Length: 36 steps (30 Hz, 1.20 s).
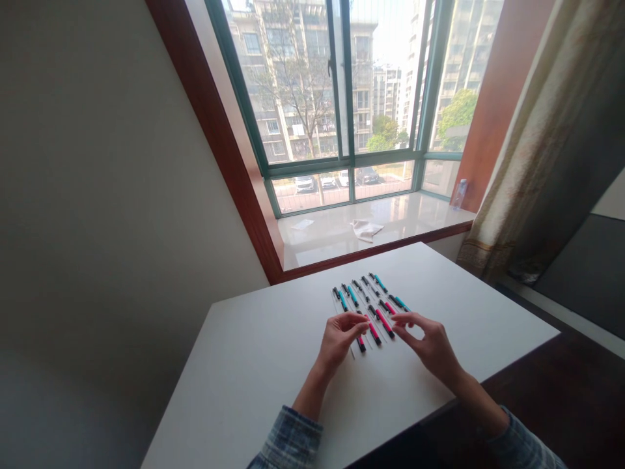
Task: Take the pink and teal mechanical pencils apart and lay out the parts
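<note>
Both hands hover over rows of pen parts on a white table (254, 365). My left hand (336, 339) is closed in a pinch, thumb against forefinger; whatever lies between the tips is too small to make out. Facing it, my right hand (430, 339) also pinches with thumb and forefinger, and its fingertips hide anything held. Under and between them lie pink-and-black pen barrels (385, 322), partly covered by the left fingers. Farther back are teal pen barrels (353, 296), short black pen pieces (358, 285) and thin refill-like rods.
A wall stands to the left of the table. Behind the table is a window sill (317, 244) with a crumpled white paper or cloth (366, 230) and a clear bottle (459, 194). A curtain (517, 143) hangs at the right.
</note>
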### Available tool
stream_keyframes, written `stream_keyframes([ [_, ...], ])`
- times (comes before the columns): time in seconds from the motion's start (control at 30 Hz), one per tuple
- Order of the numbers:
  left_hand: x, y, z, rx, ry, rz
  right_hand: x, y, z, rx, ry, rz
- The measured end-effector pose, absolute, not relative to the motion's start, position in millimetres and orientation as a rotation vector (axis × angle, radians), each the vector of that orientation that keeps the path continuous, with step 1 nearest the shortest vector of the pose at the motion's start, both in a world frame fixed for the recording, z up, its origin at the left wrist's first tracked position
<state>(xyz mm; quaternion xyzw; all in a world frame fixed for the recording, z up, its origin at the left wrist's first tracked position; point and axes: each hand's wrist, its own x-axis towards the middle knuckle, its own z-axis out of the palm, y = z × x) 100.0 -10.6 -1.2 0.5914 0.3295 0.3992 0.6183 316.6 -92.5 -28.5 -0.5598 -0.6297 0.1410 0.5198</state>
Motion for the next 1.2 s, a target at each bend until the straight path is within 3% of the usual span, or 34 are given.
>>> stream_keyframes([
  [0.47,103,-18,7,1.384,0.633,0.773,281,-89,-9,-1.213,-1.448,0.579],
  [0.8,101,-11,3,1.427,0.781,0.904,362,-42,-23,-1.403,-1.553,0.092],
  [1.2,98,-4,-1,1.233,0.97,1.236,385,-34,-55,-1.449,-1.742,0.135],
])
